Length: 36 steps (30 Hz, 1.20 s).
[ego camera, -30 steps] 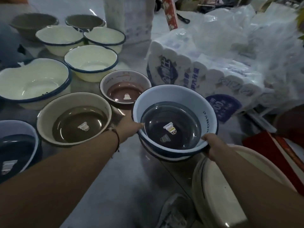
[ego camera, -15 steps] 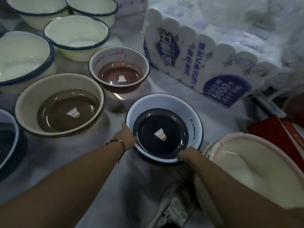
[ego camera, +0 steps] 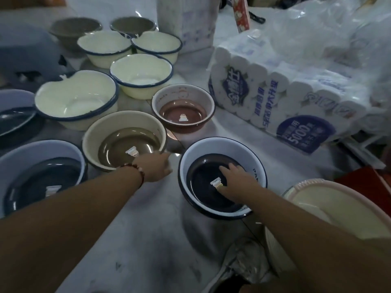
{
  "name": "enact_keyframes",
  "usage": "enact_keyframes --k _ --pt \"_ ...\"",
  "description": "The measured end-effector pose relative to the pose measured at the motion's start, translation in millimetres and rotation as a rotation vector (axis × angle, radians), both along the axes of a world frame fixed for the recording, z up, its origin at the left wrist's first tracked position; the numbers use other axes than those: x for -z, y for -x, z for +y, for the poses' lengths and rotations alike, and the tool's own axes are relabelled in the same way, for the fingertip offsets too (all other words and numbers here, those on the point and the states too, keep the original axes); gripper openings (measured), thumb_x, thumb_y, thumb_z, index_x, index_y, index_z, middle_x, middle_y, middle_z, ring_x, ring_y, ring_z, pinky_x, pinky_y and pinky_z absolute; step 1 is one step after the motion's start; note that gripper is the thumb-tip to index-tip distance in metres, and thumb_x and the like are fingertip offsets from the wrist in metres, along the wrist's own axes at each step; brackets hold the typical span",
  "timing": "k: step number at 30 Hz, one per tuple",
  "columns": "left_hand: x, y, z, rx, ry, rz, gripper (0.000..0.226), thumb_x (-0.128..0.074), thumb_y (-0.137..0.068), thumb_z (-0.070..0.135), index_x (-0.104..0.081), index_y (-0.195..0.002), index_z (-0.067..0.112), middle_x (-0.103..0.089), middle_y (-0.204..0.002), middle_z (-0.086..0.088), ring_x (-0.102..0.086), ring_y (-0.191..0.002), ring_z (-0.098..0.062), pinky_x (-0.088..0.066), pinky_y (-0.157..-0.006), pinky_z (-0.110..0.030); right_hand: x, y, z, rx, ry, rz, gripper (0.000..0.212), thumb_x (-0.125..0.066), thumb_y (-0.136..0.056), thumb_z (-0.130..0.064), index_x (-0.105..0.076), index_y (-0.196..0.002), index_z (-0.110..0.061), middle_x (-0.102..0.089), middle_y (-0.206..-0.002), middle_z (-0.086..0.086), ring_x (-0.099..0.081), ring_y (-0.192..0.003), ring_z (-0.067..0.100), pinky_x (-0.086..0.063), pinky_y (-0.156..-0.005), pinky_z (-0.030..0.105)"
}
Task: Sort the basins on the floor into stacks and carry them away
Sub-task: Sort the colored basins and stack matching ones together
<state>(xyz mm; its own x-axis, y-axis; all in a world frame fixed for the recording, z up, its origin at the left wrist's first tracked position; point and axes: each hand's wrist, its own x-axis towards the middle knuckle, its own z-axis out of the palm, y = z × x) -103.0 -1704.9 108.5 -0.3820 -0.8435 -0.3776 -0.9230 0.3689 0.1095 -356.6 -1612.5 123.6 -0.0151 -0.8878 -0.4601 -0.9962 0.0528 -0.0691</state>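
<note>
Right hand (ego camera: 237,181) flat inside the blue basin (ego camera: 222,144), fingers spread, gripping nothing; left hand (ego camera: 157,166) reaches loose, empty, touching the tan basin (ego camera: 93,134) beside it.

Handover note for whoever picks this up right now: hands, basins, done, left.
Left hand: open, reaching toward the near rim of the tan basin, holding nothing.
Right hand: open, fingers resting inside the blue-bottomed basin, which sits on the floor.
Other basins: brown basin behind the tan one, a second blue-bottomed basin at the near left, four cream basins and two grey ones further back, all spread out singly.
Done: no finished stack visible.
Left: nest like with like, then carry the stacks away.
</note>
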Motion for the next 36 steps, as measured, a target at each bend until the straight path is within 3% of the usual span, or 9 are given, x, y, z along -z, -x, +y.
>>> enact_keyframes --k 3,7,11,14,16,19,23,28,36 --pt "-45 -37 19 -0.02 0.067 0.011 0.053 -0.049 -0.091 0.051 -0.043 -0.139 0.028 -0.049 -0.138 -0.007 -0.051 -0.123 -0.031 -0.042 -0.103 -0.044 -37 -24 2 -0.204 0.036 0.084 0.078 -0.048 -0.093 -0.051 -0.009 -0.155 -0.026 -0.007 -0.163 0.009 -0.01 -0.148 0.032 -0.016 -0.118 0.047" --pt "-106 -102 65 -0.018 0.165 -0.026 0.054 -0.052 -0.093 0.048 -0.042 -0.143 0.028 -0.044 -0.146 0.001 -0.048 -0.129 -0.024 -0.04 -0.102 -0.033 -89 -51 10 -0.42 0.102 0.207 0.08 -0.052 -0.091 -0.05 -0.011 -0.155 -0.022 -0.012 -0.161 0.012 -0.012 -0.148 0.033 -0.017 -0.119 0.048" --pt "-143 -187 125 -0.195 0.241 -0.086 0.053 -0.057 -0.092 0.045 -0.045 -0.141 0.028 -0.053 -0.14 0.001 -0.055 -0.121 -0.017 -0.043 -0.094 -0.025 -120 -94 14 -0.444 0.167 0.171 0.083 -0.056 -0.087 -0.054 -0.017 -0.154 -0.022 -0.019 -0.159 0.012 -0.019 -0.146 0.034 -0.02 -0.117 0.047" --pt "-140 -232 183 -0.396 0.138 -0.075 0.055 -0.055 -0.093 0.047 -0.045 -0.142 0.024 -0.054 -0.14 -0.004 -0.052 -0.125 -0.023 -0.042 -0.1 -0.03 -119 -147 22 -0.458 0.168 -0.006 0.085 -0.062 -0.081 -0.052 -0.02 -0.151 -0.027 -0.024 -0.156 0.012 -0.027 -0.142 0.036 -0.028 -0.114 0.047" --pt "-138 -246 216 -0.482 0.016 -0.084 0.057 -0.055 -0.093 0.05 -0.047 -0.14 0.02 -0.054 -0.138 -0.006 -0.052 -0.126 -0.025 -0.04 -0.102 -0.031 -111 -186 33 -0.488 0.096 -0.084 0.093 -0.062 -0.08 -0.058 -0.013 -0.153 -0.027 -0.015 -0.16 0.012 -0.019 -0.145 0.037 -0.026 -0.115 0.047" --pt "-146 -261 253 -0.544 0.107 -0.131 0.05 -0.056 -0.09 0.049 -0.053 -0.133 0.025 -0.06 -0.13 -0.005 -0.057 -0.117 -0.024 -0.044 -0.096 -0.032 -110 -244 44 -0.616 0.026 -0.126 0.098 -0.061 -0.079 -0.062 -0.008 -0.154 -0.029 -0.015 -0.161 0.012 -0.016 -0.146 0.037 -0.019 -0.117 0.051" --pt "-155 -282 306 -0.615 0.085 -0.236 0.045 -0.054 -0.085 0.049 -0.055 -0.125 0.027 -0.059 -0.127 -0.001 -0.055 -0.116 -0.024 -0.043 -0.098 -0.035 -124 -313 55 -0.799 0.058 -0.215 0.09 -0.057 -0.085 -0.057 -0.013 -0.155 -0.022 -0.022 -0.158 0.013 -0.024 -0.143 0.036 -0.026 -0.115 0.042" --pt "-129 -328 340 -0.82 -0.012 -0.146 0.07 -0.046 -0.08 0.067 -0.037 -0.141 0.036 -0.05 -0.139 -0.001 -0.054 -0.119 -0.023 -0.046 -0.099 -0.042 -105 -355 76 -0.921 -0.021 -0.131 0.095 -0.056 -0.084 -0.06 -0.003 -0.155 -0.027 -0.006 -0.162 0.011 -0.008 -0.147 0.038 -0.021 -0.117 0.049" --pt "-93 -373 349 -0.857 -0.039 -0.111 0.073 -0.054 -0.09 0.051 -0.025 -0.153 0.027 -0.043 -0.147 -0.004 -0.049 -0.128 -0.023 -0.045 -0.102 -0.04 -77 -426 105 -1.054 -0.024 -0.076 0.092 -0.056 -0.087 -0.057 -0.005 -0.156 -0.022 -0.002 -0.162 0.012 -0.006 -0.148 0.039 -0.017 -0.117 0.051"
